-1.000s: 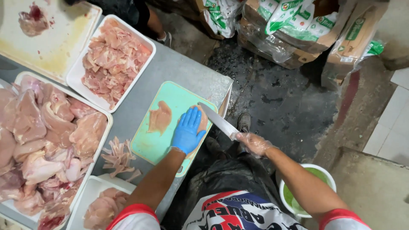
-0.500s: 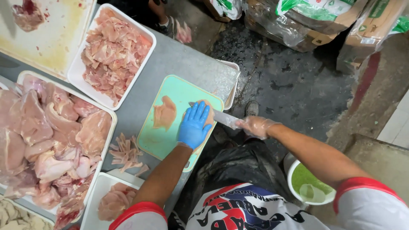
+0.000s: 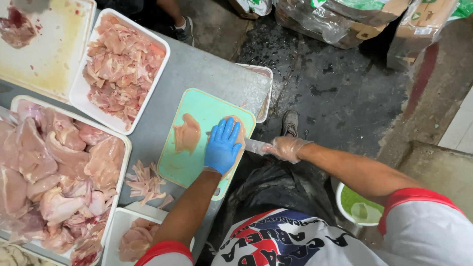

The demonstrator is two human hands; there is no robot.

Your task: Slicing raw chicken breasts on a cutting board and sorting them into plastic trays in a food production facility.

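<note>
My left hand [image 3: 222, 146], in a blue glove, lies flat with fingers spread on a piece of raw chicken [image 3: 240, 139] at the right side of the green cutting board [image 3: 189, 170]. My right hand [image 3: 285, 148], in a clear plastic glove, grips a knife [image 3: 255, 146] whose blade runs sideways into the meat under my left palm. A second thin slice of raw chicken [image 3: 187, 133] rests on the board to the left.
A white tray of sliced chicken [image 3: 119, 69] and a large tray of whole breasts [image 3: 49, 172] sit to the left. Trimmings [image 3: 145, 181] lie by the board. A near tray [image 3: 125, 224] holds slices. A green bucket [image 3: 357, 206] stands on the wet floor; another person's foot [image 3: 185, 29] is opposite.
My left hand has stayed pressed on the chicken while the knife has slid further left under it, so less blade shows. The camera has shifted slightly.
</note>
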